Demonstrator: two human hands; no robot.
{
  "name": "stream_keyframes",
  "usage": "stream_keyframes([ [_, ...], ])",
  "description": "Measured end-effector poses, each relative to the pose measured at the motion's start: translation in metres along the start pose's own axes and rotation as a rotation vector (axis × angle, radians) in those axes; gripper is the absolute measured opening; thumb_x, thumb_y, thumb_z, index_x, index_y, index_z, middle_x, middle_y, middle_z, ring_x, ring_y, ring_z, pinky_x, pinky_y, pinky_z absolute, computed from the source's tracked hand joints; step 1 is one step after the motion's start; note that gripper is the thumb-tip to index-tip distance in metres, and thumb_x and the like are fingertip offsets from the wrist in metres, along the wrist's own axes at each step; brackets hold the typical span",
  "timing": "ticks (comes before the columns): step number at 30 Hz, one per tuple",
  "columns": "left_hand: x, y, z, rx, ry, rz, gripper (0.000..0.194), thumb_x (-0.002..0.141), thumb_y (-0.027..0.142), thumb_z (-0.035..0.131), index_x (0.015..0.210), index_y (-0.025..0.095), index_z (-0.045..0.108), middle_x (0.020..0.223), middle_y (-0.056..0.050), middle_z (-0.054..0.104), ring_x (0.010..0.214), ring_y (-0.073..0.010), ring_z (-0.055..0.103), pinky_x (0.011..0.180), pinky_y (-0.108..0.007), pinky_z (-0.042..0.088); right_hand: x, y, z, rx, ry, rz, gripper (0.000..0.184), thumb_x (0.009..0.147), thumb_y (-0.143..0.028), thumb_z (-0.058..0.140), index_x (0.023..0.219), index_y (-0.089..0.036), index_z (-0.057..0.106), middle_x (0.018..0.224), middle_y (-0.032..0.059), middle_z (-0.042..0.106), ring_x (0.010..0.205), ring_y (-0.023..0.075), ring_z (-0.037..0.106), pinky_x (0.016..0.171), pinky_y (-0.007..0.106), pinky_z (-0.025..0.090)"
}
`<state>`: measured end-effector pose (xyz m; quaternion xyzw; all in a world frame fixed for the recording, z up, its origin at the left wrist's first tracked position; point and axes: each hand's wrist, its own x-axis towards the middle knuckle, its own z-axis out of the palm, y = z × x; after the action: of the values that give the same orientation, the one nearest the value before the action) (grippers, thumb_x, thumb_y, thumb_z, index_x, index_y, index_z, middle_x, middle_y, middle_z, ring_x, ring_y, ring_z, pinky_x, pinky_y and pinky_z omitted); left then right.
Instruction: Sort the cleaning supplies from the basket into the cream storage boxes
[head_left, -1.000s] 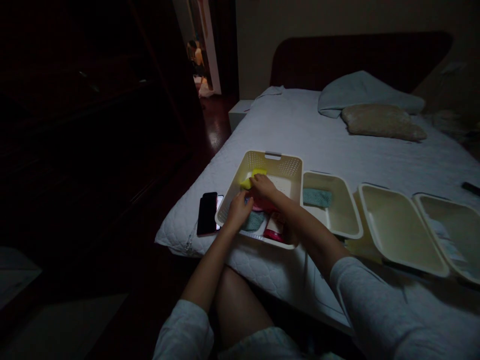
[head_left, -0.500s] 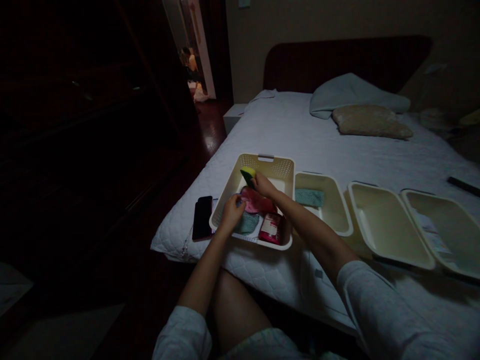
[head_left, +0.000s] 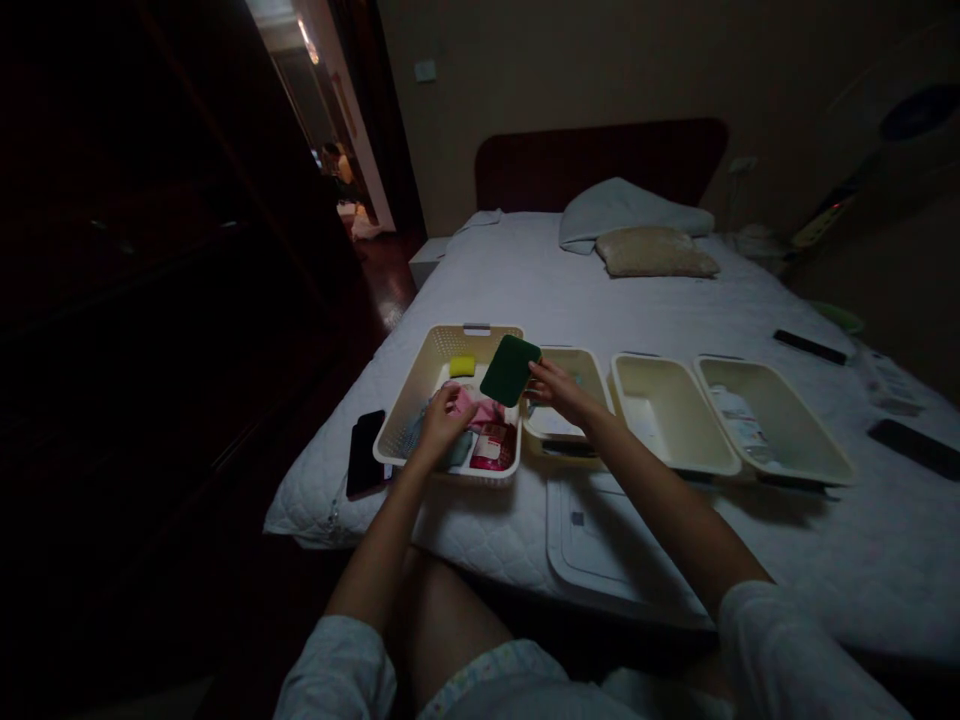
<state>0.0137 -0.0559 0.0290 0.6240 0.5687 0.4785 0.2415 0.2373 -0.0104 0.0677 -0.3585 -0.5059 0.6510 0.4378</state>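
Observation:
A scouring sponge [head_left: 510, 370], its flat dark green face showing, is pinched in my right hand [head_left: 559, 388]. It hovers over the right rim of the perforated cream basket [head_left: 412, 400], beside the neighbouring bin. Inside the basket, my left hand [head_left: 442, 425] has its fingers closed at the edge of a pink cloth [head_left: 480, 408]. A yellow sponge [head_left: 462, 366] lies farther back in there. Nearer the front are a red-and-white package [head_left: 491, 447] and a grey-green cloth [head_left: 459, 450], partly covered by my left wrist.
To the right stand a cream bin [head_left: 596, 390], a second bin [head_left: 667, 420] and a third bin [head_left: 795, 430] holding white packets. A pale lid [head_left: 592, 545] lies in front. Dark phones [head_left: 365, 455] sit left of the basket. A person [head_left: 341, 165] is beyond the doorway.
My right hand has moved the sponge rightward, out over the basket's rim, and turned its green face toward me. The yellow sponge in the basket now shows. The view has shifted right.

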Motion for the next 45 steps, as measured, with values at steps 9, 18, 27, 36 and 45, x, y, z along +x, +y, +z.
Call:
stream_keyframes([
  [9,-0.012,0.071,0.084,0.068,-0.189,0.351,0.071,0.063,0.038,0.069,0.123,0.02,0.035,0.123,-0.012,0.043,0.115,-0.0224,0.042,0.095,-0.037,0.036,-0.065,-0.022,-0.041,0.094,0.186,-0.028,0.027,0.077,-0.037,0.055,0.1,-0.023,0.049,0.1,0.0039,0.059,0.084,0.0145,0.061,0.081,0.037,0.05],
  [18,-0.002,0.094,0.116,-0.023,-0.15,0.304,0.055,0.066,0.032,0.064,0.117,0.019,0.047,0.116,-0.01,0.05,0.104,-0.0207,0.05,0.086,-0.034,0.043,-0.099,-0.038,-0.084,-0.015,0.294,-0.1,0.032,0.077,-0.039,0.056,0.102,-0.022,0.046,0.099,0.0053,0.06,0.083,0.0145,0.061,0.077,0.034,0.051],
  [27,0.001,0.106,0.122,-0.461,-0.318,-0.309,0.04,0.072,0.043,0.04,0.093,0.014,0.057,0.09,-0.008,0.061,0.082,-0.0181,0.057,0.066,-0.028,0.048,-0.123,-0.037,-0.124,-0.22,0.394,-0.154,0.039,0.073,-0.037,0.06,0.107,-0.021,0.049,0.103,0.0061,0.057,0.087,0.0142,0.059,0.074,0.032,0.049],
  [36,-0.003,0.129,0.138,-0.727,-0.572,-0.579,0.047,0.073,0.052,0.036,0.086,0.014,0.06,0.075,-0.009,0.061,0.063,-0.0161,0.056,0.052,-0.026,0.045,-0.135,-0.036,-0.145,-0.204,0.395,-0.158,0.026,0.074,-0.036,0.058,0.094,-0.02,0.055,0.09,0.0028,0.062,0.076,0.0119,0.061,0.071,0.03,0.049],
  [45,0.0,0.129,0.142,-0.518,-0.574,-0.494,0.058,0.074,0.061,0.033,0.09,0.014,0.063,0.066,-0.009,0.061,0.062,-0.0175,0.057,0.052,-0.028,0.045,-0.138,-0.05,-0.15,-0.332,0.361,-0.201,0.037,0.074,-0.04,0.057,0.106,-0.021,0.053,0.104,0.0069,0.058,0.087,0.0152,0.058,0.075,0.034,0.049],
])
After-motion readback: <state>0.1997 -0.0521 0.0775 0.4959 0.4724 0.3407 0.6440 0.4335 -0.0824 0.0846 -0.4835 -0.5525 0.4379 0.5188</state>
